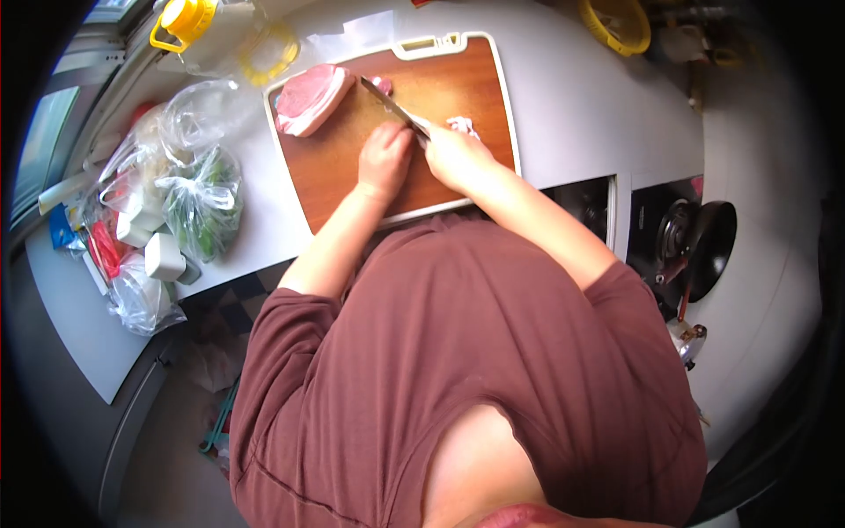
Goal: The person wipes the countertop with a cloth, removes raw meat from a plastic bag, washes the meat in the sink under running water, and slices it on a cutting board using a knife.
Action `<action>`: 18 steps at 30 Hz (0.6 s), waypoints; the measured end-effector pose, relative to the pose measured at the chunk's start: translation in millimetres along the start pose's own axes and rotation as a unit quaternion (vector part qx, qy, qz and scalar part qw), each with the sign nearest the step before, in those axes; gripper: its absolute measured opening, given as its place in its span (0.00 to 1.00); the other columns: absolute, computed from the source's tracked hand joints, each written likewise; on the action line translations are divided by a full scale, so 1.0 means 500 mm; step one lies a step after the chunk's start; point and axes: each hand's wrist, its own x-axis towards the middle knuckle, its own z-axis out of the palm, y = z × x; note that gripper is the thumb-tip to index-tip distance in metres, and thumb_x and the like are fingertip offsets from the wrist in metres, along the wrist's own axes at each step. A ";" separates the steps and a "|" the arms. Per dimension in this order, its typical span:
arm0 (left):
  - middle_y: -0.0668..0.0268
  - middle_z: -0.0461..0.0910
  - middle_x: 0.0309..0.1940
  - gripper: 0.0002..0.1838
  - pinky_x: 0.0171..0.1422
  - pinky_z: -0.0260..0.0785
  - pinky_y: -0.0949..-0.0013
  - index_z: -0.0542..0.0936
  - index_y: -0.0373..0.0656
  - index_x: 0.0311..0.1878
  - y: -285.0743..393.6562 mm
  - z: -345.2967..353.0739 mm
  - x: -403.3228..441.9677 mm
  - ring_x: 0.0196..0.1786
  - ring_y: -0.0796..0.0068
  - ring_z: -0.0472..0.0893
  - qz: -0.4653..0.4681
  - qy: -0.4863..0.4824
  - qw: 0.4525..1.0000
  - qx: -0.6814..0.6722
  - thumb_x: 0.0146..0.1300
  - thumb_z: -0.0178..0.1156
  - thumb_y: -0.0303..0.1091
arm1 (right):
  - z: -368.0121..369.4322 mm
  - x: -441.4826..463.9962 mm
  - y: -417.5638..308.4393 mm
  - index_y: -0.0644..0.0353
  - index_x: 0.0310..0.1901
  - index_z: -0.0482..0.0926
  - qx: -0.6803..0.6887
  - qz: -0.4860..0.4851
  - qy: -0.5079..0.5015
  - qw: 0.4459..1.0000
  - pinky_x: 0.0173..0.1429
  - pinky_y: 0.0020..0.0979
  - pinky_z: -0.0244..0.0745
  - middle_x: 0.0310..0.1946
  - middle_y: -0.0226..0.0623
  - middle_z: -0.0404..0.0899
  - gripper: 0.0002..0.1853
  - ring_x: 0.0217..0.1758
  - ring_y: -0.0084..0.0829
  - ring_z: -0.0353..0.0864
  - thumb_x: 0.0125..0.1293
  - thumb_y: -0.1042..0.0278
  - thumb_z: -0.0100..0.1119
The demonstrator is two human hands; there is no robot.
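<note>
A brown cutting board (326, 180) with a white rim lies on the counter. My right hand (453, 154) is closed around the handle end of a knife (392, 104), whose blade points to the upper left. Close beside it, my left hand (385, 158) rests low on the board near the blade, its fingertips bent; whether anything is under them is hidden. A large slab of pink meat (312, 99) lies at the board's upper left. Near the knife tip sits a small piece of meat (383, 85). Small whitish pieces (463, 128) lie right of the knife.
Plastic bags with greens (207, 198) and a white container (164, 257) crowd the left counter. A yellow-capped bottle (187, 18) stands at the upper left, a yellow basket (616, 26) at the upper right. A black pan (711, 251) is by the stove at right.
</note>
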 end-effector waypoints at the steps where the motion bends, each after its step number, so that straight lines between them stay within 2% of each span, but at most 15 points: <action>1: 0.63 0.79 0.40 0.11 0.49 0.74 0.62 0.78 0.43 0.38 -0.002 -0.003 0.005 0.45 0.59 0.79 0.004 0.005 1.000 0.002 0.48 0.60 0.25 | -0.006 0.005 -0.012 0.63 0.48 0.73 0.030 0.019 0.003 0.999 0.47 0.48 0.76 0.37 0.54 0.82 0.14 0.42 0.52 0.83 0.65 0.70 0.42; 10: 0.63 0.79 0.39 0.11 0.48 0.74 0.61 0.78 0.43 0.36 -0.007 -0.005 0.005 0.44 0.59 0.79 0.025 0.001 0.999 0.020 0.47 0.61 0.25 | 0.006 0.000 -0.005 0.60 0.51 0.74 0.020 0.001 0.025 0.999 0.49 0.45 0.76 0.40 0.53 0.82 0.16 0.45 0.50 0.83 0.66 0.68 0.42; 13: 0.62 0.78 0.38 0.10 0.47 0.74 0.61 0.77 0.42 0.36 0.003 -0.011 0.011 0.44 0.59 0.78 0.028 0.023 0.999 -0.007 0.48 0.62 0.26 | -0.045 0.007 -0.046 0.61 0.49 0.76 0.064 0.070 -0.037 0.995 0.53 0.51 0.73 0.43 0.60 0.79 0.16 0.49 0.58 0.77 0.67 0.64 0.44; 16: 0.61 0.78 0.41 0.11 0.51 0.73 0.61 0.79 0.42 0.38 -0.001 -0.016 0.012 0.46 0.58 0.79 0.070 0.013 0.997 -0.024 0.50 0.63 0.26 | -0.004 0.023 -0.008 0.58 0.50 0.76 -0.006 0.046 0.001 0.999 0.55 0.46 0.73 0.46 0.53 0.81 0.16 0.51 0.50 0.80 0.66 0.65 0.44; 18: 0.61 0.79 0.41 0.11 0.52 0.73 0.61 0.79 0.42 0.39 -0.001 -0.017 0.010 0.48 0.59 0.79 0.114 -0.008 0.993 -0.021 0.49 0.63 0.26 | -0.013 0.025 -0.006 0.57 0.50 0.77 0.032 0.063 -0.026 0.997 0.57 0.47 0.72 0.46 0.54 0.80 0.16 0.53 0.50 0.79 0.66 0.64 0.44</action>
